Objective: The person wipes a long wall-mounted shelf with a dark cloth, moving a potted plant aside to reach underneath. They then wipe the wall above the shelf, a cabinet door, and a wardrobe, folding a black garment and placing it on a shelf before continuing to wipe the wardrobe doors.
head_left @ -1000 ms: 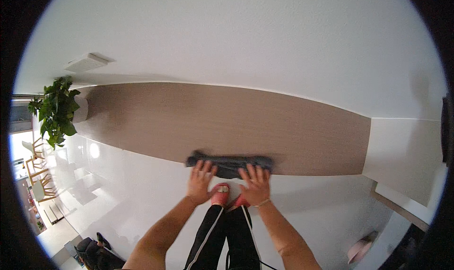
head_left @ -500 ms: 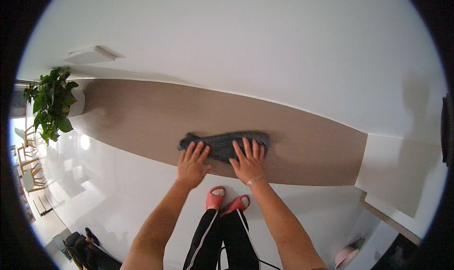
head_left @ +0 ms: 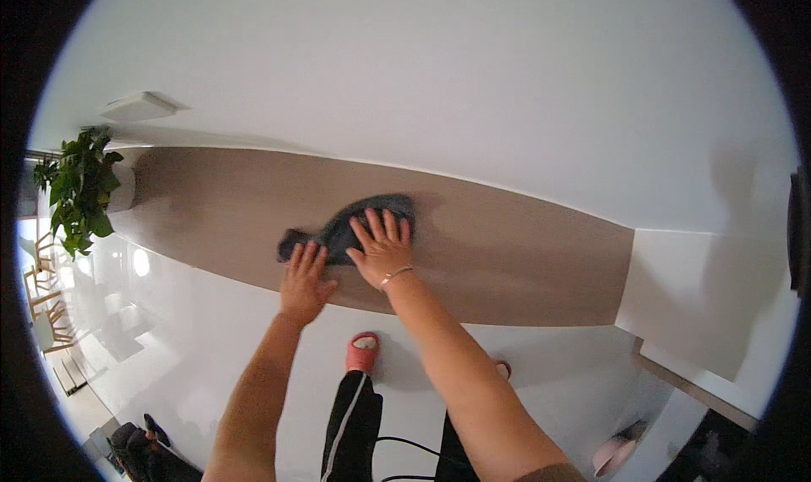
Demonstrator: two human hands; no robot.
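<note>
A dark grey cloth [head_left: 342,225] lies bunched and slightly bent on a long brown countertop [head_left: 507,254]. My right hand [head_left: 382,250] presses flat on the cloth's wider right part, fingers spread, a thin bracelet at the wrist. My left hand [head_left: 306,286] rests with outstretched fingertips on the cloth's narrow left end, its palm over the counter's front edge. Neither hand wraps round the cloth.
A leafy green plant [head_left: 80,186] in a white pot [head_left: 122,188] stands at the counter's left end. White wall runs behind; a white block [head_left: 676,296] bounds the right end. Below are a glossy floor, my red slipper [head_left: 361,353], wooden chairs [head_left: 51,321] and a pink hat-like thing [head_left: 612,457].
Both hands have slid left along the counter with the cloth, the right hand also farther toward the wall. The cloth now bends upward at its right part. My feet have moved apart.
</note>
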